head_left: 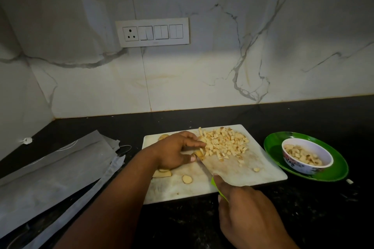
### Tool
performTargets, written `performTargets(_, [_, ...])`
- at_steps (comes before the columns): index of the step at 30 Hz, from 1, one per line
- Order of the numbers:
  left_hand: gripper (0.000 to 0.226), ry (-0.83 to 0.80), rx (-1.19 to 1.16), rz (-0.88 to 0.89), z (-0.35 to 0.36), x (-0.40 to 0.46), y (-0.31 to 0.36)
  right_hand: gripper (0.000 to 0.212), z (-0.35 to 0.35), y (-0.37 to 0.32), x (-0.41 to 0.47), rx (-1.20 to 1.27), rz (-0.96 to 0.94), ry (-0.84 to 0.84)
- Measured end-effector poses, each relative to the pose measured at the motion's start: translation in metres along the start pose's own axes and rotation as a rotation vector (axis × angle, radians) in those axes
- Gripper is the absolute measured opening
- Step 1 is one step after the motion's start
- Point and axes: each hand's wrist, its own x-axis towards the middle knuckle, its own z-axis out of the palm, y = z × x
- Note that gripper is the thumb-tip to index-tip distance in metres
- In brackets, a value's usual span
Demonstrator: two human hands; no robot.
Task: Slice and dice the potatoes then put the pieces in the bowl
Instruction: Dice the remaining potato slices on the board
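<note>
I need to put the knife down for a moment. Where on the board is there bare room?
The board's near right part, between the diced pile and its front edge, is bare except for one stray piece. The left is crowded: the left hand, slices, and the knife.

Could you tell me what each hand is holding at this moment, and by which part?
Right hand grips the knife by its green handle; left hand holds a potato piece on the cutting board.

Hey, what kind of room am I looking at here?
Most likely a home kitchen: a dark stone counter against a marble-look wall, a cutting board heaped with diced potato, and a switch panel.
</note>
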Motion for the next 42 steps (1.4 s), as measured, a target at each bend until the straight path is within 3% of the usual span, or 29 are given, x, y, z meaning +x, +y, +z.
performTargets(4, [0.050,-0.067,0.056,0.051,-0.002,0.005,0.001,0.059,0.001,-0.001,0.001,0.018,0.020,0.012])
performTargets(12, [0.038,0.074,-0.084,0.083,-0.001,0.008,-0.010,0.056,-0.002,-0.001,0.002,0.050,0.055,0.011])
performTargets(19, [0.026,0.114,-0.088,0.078,0.000,0.009,-0.005,0.054,0.000,0.003,0.005,0.072,0.063,0.049])
performTargets(22, [0.023,0.129,-0.195,0.061,0.000,0.005,-0.008,0.048,0.001,0.009,0.008,0.125,0.080,0.066])
performTargets(29, [0.022,0.113,-0.230,0.006,0.001,0.003,-0.008,0.034,0.002,0.023,0.004,0.293,0.082,0.269])
performTargets(34, [0.023,0.131,-0.155,-0.029,0.001,-0.001,-0.006,0.033,-0.007,0.018,-0.006,0.236,0.189,0.425])
performTargets(38, [0.026,0.164,-0.125,-0.025,0.001,-0.006,-0.001,0.036,-0.014,-0.001,-0.010,0.013,0.214,0.214])
performTargets(42, [0.036,0.146,-0.132,-0.085,0.001,-0.009,0.005,0.046,-0.009,-0.014,-0.010,-0.062,0.082,0.171])
